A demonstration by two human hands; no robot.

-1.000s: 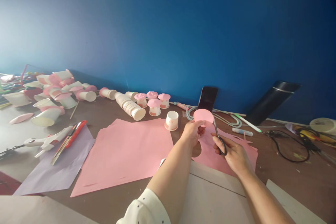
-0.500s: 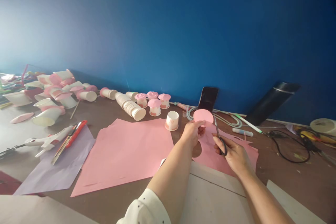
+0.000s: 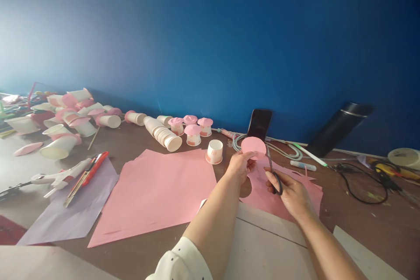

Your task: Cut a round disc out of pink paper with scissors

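A pink paper circle [image 3: 253, 146] is pinched at its lower edge by my left hand [image 3: 241, 167]. In my right hand [image 3: 290, 190] is a pair of scissors [image 3: 278, 182], its dark handles gripped and its blades pointing up beside the circle's right edge. Beneath both hands lies a cut pink sheet [image 3: 267, 197] with a rounded gap in its left side. A white paper cup [image 3: 215, 152] with a printed pattern stands upside-down or upright, I cannot tell which, left of my left hand.
A larger pink sheet [image 3: 157, 192] covers the middle. Behind it are stacked cups [image 3: 160, 133] and several pink-topped cups [image 3: 193, 134]. A glue gun [image 3: 64, 176] and box cutter [image 3: 87, 175] lie left. At the wall lean a phone [image 3: 260, 123] and dark bottle [image 3: 341, 127].
Almost nothing differs. Both hands, the circle and the scissors appear shifted very slightly left.
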